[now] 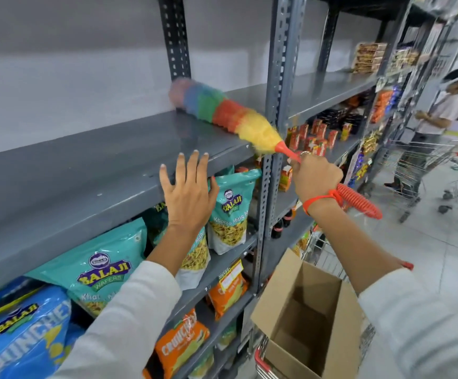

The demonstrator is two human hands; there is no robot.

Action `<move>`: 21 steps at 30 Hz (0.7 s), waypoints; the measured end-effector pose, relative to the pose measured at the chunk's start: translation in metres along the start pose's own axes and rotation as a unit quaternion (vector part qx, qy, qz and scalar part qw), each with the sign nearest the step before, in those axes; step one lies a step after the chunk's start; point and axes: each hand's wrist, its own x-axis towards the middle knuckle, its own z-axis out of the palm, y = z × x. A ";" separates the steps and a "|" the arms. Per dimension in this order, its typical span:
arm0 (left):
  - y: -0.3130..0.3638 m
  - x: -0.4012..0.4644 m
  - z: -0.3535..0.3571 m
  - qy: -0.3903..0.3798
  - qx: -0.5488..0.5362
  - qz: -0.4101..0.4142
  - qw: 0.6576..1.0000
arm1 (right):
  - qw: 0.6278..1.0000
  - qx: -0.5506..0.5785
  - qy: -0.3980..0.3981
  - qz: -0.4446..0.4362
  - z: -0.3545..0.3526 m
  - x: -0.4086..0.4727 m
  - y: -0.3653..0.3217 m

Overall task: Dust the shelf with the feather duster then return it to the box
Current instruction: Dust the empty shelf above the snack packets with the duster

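A rainbow-coloured feather duster (222,110) lies across the bare grey shelf (72,170), its fluffy head blurred near the back upright. My right hand (315,177) is shut on its red ribbed handle, just right of the shelf's front post. My left hand (188,192) is open with fingers spread, its fingertips resting on the shelf's front edge. An open cardboard box (308,315) stands low and to the right, under my right forearm; I see nothing inside it.
Snack bags (96,272) fill the shelves below. A grey slotted post (279,77) divides the shelf bays. The box sits in a red-rimmed shopping cart (262,362). Another person (441,116) stands with a trolley (424,170) in the aisle to the right.
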 end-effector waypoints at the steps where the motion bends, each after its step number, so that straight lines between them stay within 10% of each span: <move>1: 0.004 -0.004 0.000 -0.006 -0.009 0.009 1.000 | 1.000 -0.006 0.002 -0.005 0.005 -0.008 0.001; 10: 0.063 -0.084 0.010 -0.155 -0.117 0.112 0.975 | 0.967 0.059 -0.214 0.123 0.077 -0.144 0.043; 21: 0.120 -0.241 0.033 -0.414 -0.231 0.206 0.856 | 0.868 0.060 -0.372 0.324 0.136 -0.376 0.138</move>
